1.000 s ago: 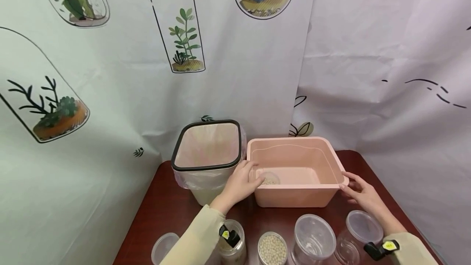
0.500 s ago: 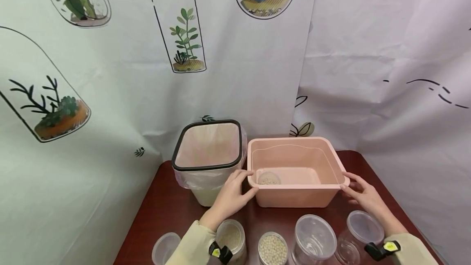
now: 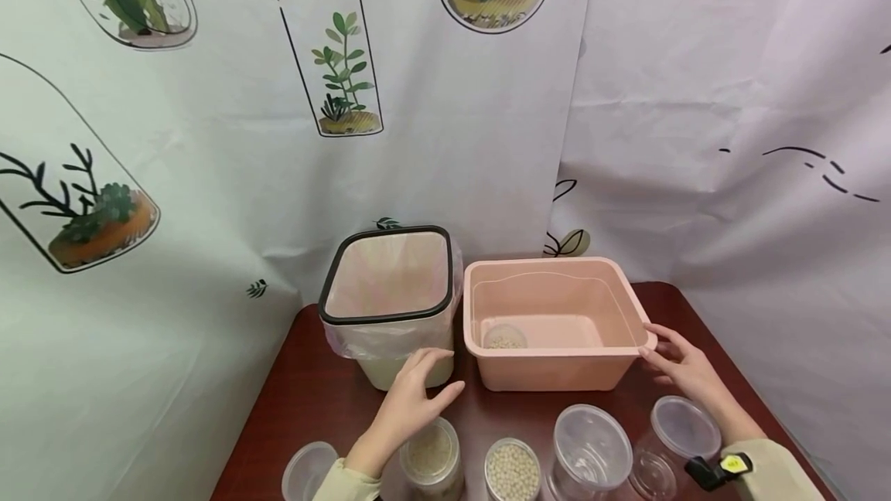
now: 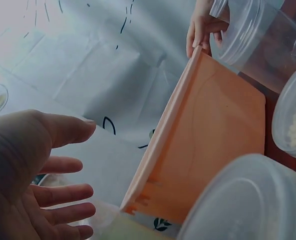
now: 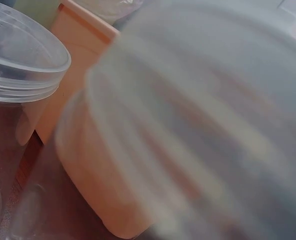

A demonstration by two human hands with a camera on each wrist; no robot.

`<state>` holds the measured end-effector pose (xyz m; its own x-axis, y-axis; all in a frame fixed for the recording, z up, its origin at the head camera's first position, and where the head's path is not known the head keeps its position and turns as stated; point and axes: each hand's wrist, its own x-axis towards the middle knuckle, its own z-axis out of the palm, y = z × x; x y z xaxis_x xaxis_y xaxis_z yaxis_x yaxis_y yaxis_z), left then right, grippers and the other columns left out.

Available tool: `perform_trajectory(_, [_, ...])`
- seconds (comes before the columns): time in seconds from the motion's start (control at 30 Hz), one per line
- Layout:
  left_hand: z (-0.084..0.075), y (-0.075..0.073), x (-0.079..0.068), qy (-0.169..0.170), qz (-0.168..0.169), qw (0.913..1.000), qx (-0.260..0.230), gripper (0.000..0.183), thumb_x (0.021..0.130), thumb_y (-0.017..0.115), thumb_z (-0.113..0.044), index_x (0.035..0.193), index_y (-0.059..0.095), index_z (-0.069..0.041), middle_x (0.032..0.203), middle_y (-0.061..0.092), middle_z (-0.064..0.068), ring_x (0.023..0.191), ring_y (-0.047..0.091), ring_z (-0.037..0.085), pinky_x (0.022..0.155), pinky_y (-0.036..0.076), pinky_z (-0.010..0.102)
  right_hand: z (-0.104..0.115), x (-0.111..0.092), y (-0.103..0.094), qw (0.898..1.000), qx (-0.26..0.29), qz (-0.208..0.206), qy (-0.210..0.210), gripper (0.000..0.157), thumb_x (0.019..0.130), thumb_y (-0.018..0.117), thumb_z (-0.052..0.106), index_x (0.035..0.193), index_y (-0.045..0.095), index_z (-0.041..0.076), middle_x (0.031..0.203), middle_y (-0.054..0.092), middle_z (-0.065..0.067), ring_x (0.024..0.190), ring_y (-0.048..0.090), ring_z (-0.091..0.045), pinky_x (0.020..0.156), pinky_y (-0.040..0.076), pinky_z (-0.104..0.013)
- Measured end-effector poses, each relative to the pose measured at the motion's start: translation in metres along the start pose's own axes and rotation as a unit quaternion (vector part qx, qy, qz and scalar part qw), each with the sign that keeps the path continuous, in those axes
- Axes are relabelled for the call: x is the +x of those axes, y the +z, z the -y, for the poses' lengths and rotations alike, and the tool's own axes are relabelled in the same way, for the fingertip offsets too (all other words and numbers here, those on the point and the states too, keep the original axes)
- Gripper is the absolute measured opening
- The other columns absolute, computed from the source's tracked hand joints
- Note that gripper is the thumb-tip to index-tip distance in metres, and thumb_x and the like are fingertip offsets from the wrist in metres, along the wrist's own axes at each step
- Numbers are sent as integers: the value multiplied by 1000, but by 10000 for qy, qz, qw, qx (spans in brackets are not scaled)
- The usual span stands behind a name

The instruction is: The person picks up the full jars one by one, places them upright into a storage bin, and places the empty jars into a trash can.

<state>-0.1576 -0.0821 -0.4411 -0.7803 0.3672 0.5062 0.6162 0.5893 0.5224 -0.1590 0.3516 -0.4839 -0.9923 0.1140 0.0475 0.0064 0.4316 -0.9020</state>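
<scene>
My left hand [image 3: 407,400] hangs in the air with fingers spread, in front of the trash bin [image 3: 405,372] and touching nothing. In the left wrist view its thumb and fingers point toward the pink plastic basin [image 4: 223,110], apart from it. At the basin's front right corner my right hand [image 3: 689,371] grips the rim [image 3: 645,351], thumb on the near side, fingers on the outer side. A small clear tub of pale grains [image 3: 504,339] lies in the basin's left front corner. In the right wrist view a blurred clear jar [image 5: 188,100] hides the right hand.
Along the near table edge stand a lidded jar [image 3: 431,451], a jar of round pale beads [image 3: 513,472], and two clear jars [image 3: 592,447] [image 3: 685,427] by the right forearm. Another translucent round container [image 3: 306,474] is at the left. The bin, lined with a bag, stands against the basin's left side.
My left hand has let go of the basin's left front corner and moved down and left toward the jars. The right hand has stayed at the right corner.
</scene>
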Motion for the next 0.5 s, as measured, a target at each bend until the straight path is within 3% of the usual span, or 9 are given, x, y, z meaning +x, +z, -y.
perform_trajectory(0.5, [16, 4, -36, -483, 65, 9988, -80, 40, 79, 72, -39, 112, 62, -18, 112, 57, -4, 106, 54, 16, 85, 46, 41, 1, -2, 0, 10000, 31, 18, 46, 61, 90, 62, 26, 139, 33, 2, 113, 54, -31, 81, 66, -23, 64, 53, -35])
